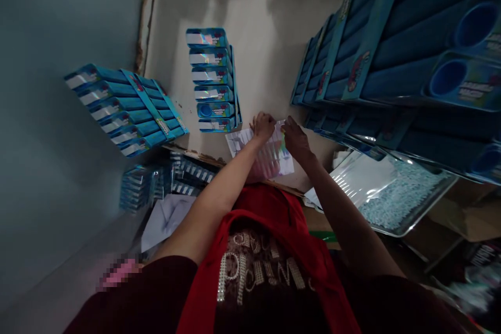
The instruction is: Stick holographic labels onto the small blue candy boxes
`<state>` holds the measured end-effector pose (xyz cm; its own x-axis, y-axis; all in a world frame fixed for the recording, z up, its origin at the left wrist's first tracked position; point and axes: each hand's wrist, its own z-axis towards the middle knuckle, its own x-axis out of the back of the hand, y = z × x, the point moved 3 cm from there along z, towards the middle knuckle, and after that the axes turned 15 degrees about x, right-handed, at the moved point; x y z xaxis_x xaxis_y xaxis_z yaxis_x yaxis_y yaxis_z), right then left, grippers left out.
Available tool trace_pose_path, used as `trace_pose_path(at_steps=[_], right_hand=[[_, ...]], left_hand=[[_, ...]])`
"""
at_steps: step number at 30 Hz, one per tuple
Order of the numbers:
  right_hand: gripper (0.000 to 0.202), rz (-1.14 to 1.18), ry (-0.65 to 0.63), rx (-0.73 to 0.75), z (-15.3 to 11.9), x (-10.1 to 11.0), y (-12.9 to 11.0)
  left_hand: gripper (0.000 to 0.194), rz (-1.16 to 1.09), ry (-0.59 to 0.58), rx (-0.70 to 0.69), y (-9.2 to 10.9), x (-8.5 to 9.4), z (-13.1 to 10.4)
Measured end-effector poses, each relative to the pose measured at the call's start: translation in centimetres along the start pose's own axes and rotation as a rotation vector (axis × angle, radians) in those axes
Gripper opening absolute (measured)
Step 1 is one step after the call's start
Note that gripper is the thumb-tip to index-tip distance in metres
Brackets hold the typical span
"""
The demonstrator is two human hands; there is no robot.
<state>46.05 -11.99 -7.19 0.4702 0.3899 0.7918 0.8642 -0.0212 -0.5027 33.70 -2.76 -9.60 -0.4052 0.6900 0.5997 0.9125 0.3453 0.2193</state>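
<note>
On the work surface in front of me lies a thin printed sheet with glossy, see-through ribbed strips over it. My left hand rests at the sheet's far edge, its fingers curled and pressed together; what they pinch is too small to make out. Close to its right, my right hand is closed with thumb and fingers on the sheet's far right corner. Beyond my left hand, a banded stack of blue boxes with white labels stands on the surface.
Another banded stack of blue boxes stands at the left by the wall. Large blue stacks tower on the right. Below them is a metal tray of small pale-blue pieces. More boxes sit lower left, near white paper.
</note>
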Motion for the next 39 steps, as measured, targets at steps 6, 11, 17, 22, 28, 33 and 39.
trace_pose_path(at_steps=[6,11,17,22,28,33,39], right_hand=[[0.025,-0.046,0.088,-0.108,-3.7,2.0,-1.8],[0.012,0.087,0.384,-0.234,-8.7,7.9,-6.3],[0.026,0.827,0.562,-0.316,-9.0,13.0,-11.1],[0.032,1.098,0.502,-0.29,-6.3,13.7,-13.3],[0.031,1.083,0.415,-0.367,-4.7,13.4,-14.9],[0.029,0.947,0.508,-0.331,-0.8,12.2,-16.6],[0.025,0.46,0.655,-0.096,7.5,10.3,-19.6]], left_hand=[[0.019,-0.015,0.039,0.004,0.2,-0.1,-0.5],[0.017,-0.176,0.042,-0.182,-0.8,0.6,-2.1],[0.064,-1.024,-0.473,-0.133,-4.0,4.6,-9.1],[0.08,-1.346,-0.717,-0.106,-5.5,9.2,-13.1],[0.057,-1.331,-0.562,-0.004,-7.6,11.7,-13.5],[0.037,-1.273,-0.124,-0.059,-10.1,16.3,-13.4],[0.028,-1.177,0.275,-0.091,-12.3,21.6,-8.3]])
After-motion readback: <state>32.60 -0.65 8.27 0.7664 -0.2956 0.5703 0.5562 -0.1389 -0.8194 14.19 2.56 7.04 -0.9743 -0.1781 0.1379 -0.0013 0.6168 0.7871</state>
